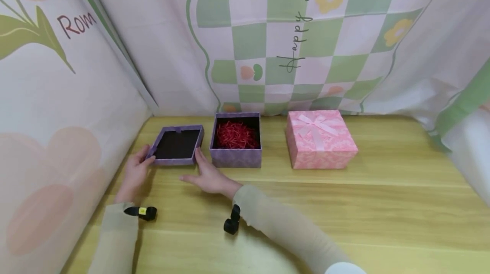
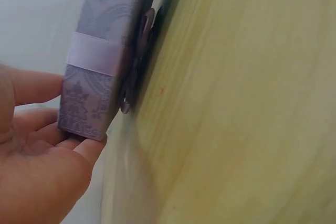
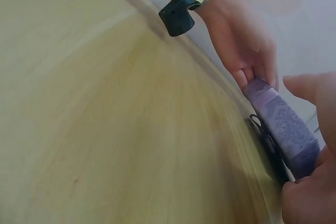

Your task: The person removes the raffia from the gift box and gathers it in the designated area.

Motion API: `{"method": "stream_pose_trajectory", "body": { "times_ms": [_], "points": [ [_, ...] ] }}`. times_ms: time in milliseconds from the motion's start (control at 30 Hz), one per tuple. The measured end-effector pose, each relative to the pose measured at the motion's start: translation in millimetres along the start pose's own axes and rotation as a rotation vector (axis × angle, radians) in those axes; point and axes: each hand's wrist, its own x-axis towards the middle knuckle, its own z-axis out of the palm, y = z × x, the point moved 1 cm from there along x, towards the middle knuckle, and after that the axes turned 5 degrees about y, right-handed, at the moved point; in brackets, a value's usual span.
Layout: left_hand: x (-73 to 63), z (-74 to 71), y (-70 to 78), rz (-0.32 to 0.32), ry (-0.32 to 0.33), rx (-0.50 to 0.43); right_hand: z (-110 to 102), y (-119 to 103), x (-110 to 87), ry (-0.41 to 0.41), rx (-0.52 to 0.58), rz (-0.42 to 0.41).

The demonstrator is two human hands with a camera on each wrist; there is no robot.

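A purple box lid (image 1: 177,144) lies upside down at the left of the table, its dark inside facing up. My left hand (image 1: 135,172) grips its left near corner. In the left wrist view the lid's patterned side wall (image 2: 94,19) carries a pale ribbon, and a bow shows on its underside, near the wood. My right hand (image 1: 209,177) touches the lid's right side with extended fingers, and its thumb stands apart. Right of the lid is the open purple box (image 1: 235,158), holding red shredded paper (image 1: 236,135).
A pink gift box (image 1: 323,159) with a ribbon bow stands closed at the right on the wooden table (image 1: 344,206). Behind the table hangs a green-and-white checked cloth (image 1: 250,40). A white printed cloth (image 1: 57,108) borders the left side.
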Motion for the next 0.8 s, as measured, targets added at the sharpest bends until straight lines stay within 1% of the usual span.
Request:
{"method": "stream_pose_trajectory", "body": {
  "times_ms": [100,233,300,400,467,567,633,700,800],
  "points": [
    [0.0,0.7,-1.1,-0.014,-0.021,0.022,-0.3,2.1,1.3,0.003,-0.012,0.014],
    [-0.5,1.3,-1.5,-0.017,-0.040,0.019,-1.0,4.2,1.5,-0.005,-0.035,0.025],
    [-1.3,1.5,-0.9,-0.019,-0.043,0.013,-1.6,4.5,0.5,-0.007,-0.038,0.026],
    [-3.1,2.4,2.2,-0.025,-0.025,0.000,-3.2,3.9,-2.6,0.001,-0.044,0.014],
    [-4.4,3.3,5.8,-0.034,0.004,-0.009,-4.6,3.4,-6.3,0.008,-0.057,-0.009],
    [-6.0,4.6,13.7,-0.033,0.073,-0.008,-7.6,2.6,-13.8,0.005,-0.093,-0.054],
    [-7.1,4.9,20.6,-0.023,0.109,0.009,-10.9,2.2,-20.3,-0.001,-0.120,-0.097],
    [-7.5,6.1,28.3,0.001,0.124,0.046,-15.2,1.9,-27.0,-0.010,-0.142,-0.141],
    [-8.2,10.6,40.7,0.055,0.104,0.150,-25.1,0.3,-39.7,-0.027,-0.151,-0.194]
  ]
}}
